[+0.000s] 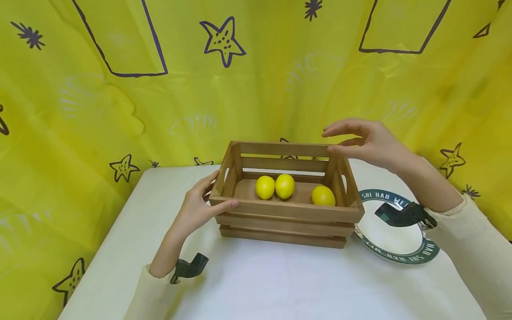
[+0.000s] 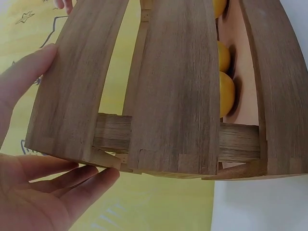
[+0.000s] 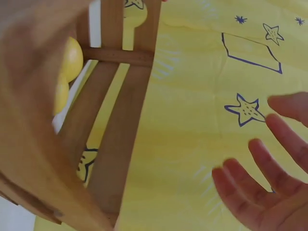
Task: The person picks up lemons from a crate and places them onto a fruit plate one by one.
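Note:
A brown slatted wooden crate [image 1: 280, 210] stands on the white table, with three lemons on its floor. Two lemons [image 1: 265, 187] lie side by side left of centre; the third lemon [image 1: 323, 196] is near the right end. My left hand [image 1: 194, 208] grips the crate's left front corner, thumb over the top front slat and fingers against the end panel. Above the crate's right end hovers my right hand [image 1: 374, 143], holding nothing. Its fingers are spread and slightly bent in the right wrist view, apart from the crate.
To the crate's right lies a white plate [image 1: 394, 257] with a lettered dark green rim, partly beneath the right forearm. Behind the table hangs a yellow curtain [image 1: 256, 98] with star drawings. White tabletop [image 1: 256, 280] extends in front of the crate.

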`<state>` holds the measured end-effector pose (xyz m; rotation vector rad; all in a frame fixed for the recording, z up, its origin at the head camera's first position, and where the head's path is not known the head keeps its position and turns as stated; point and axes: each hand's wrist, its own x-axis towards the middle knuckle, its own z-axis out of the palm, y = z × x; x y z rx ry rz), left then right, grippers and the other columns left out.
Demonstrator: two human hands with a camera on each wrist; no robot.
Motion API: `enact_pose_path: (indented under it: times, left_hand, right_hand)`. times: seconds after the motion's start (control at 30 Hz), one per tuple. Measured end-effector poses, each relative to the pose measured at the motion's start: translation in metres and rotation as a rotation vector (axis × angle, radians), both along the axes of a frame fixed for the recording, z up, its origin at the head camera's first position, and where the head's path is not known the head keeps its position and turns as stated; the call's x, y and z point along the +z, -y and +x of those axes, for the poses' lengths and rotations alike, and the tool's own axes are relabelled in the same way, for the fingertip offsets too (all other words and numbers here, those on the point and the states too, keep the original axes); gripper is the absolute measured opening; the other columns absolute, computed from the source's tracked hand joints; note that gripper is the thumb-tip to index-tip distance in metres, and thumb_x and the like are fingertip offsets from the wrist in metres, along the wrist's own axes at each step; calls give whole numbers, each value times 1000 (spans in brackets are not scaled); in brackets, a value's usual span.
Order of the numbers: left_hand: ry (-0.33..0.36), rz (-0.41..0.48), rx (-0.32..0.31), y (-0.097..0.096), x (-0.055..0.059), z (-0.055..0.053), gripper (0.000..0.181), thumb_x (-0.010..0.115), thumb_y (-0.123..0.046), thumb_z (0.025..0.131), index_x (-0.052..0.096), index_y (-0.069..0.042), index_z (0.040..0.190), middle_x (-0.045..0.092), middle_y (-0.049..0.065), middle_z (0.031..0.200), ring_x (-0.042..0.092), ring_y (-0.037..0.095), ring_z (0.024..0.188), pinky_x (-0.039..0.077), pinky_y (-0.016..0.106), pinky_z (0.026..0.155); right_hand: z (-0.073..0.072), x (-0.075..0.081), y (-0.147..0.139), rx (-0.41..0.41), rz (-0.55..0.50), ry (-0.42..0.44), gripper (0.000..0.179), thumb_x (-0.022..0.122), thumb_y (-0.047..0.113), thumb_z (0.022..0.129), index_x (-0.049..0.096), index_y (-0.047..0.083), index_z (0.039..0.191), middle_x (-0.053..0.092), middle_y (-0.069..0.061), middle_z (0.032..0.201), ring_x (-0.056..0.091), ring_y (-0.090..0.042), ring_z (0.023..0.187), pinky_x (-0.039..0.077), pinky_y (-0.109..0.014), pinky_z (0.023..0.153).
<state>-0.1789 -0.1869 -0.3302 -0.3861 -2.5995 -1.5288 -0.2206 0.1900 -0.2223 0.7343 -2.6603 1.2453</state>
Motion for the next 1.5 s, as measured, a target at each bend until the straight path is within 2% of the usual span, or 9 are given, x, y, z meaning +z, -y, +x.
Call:
enact_pose_path:
  times: [0.17,0.3,0.4,0.57,0.7,0.93,1.13,1.27,1.5]
  left_hand:
    - [-7,-1,-1,-2,2,0,93,86,-24,76,34,-6,151,39,14,151,47,35,131,42,47,106]
    - [-14,-7,-15,-6,2,0,93,86,-25,76,34,-7,152,40,12,150,50,33,128,43,46,105]
    - [-19,-13,-27,-7,3,0,93,85,-24,76,33,-6,152,40,13,151,51,33,127,44,46,105]
    - [-29,-23,-38,-7,3,1,93,85,-23,77,33,-5,152,39,13,151,47,32,131,42,46,106]
    - [-36,-34,-36,-6,3,1,92,85,-24,77,34,-6,152,40,13,151,45,32,133,41,46,106]
    - [-41,-35,-31,-5,4,1,91,85,-23,77,34,-5,151,41,13,150,47,32,131,42,46,106]
    - [-44,-42,-21,-3,5,1,91,84,-23,78,33,-5,151,41,13,150,48,31,130,42,47,105]
    - [-36,-42,-13,-1,4,2,92,84,-23,78,32,-5,152,41,12,149,49,31,127,44,47,104]
    - [-31,-40,-8,1,3,3,92,84,-25,78,32,-5,152,41,13,149,49,31,126,44,48,104]
  right_hand:
    - [-3,6,7,77,89,-9,35,72,8,88,66,8,123,64,-9,124,58,-1,105,49,-14,85]
    - [-7,8,13,120,130,20,36,72,9,89,65,9,124,64,-10,125,59,-15,111,53,-30,91]
    - [-11,9,19,140,147,50,38,72,10,89,65,9,126,63,-10,128,58,-24,116,52,-41,94]
    - [-21,9,31,149,168,79,40,72,14,89,64,11,128,62,-8,128,57,-27,117,52,-43,93]
    - [-30,5,40,194,147,97,40,71,13,90,64,9,129,62,-12,128,59,-29,115,51,-47,95]
    - [-48,-3,50,310,142,131,44,72,5,88,61,1,130,49,-13,146,51,-36,128,51,-39,94]
    - [-60,-8,61,322,196,144,45,72,10,89,61,5,132,45,-9,150,46,-33,133,49,-45,98]
    - [-71,-14,71,341,207,181,49,73,12,89,58,10,136,48,-7,147,49,-30,130,48,-47,99]
    - [-88,-24,87,492,179,280,52,72,11,89,55,9,138,48,-7,147,45,-33,134,42,-50,105]
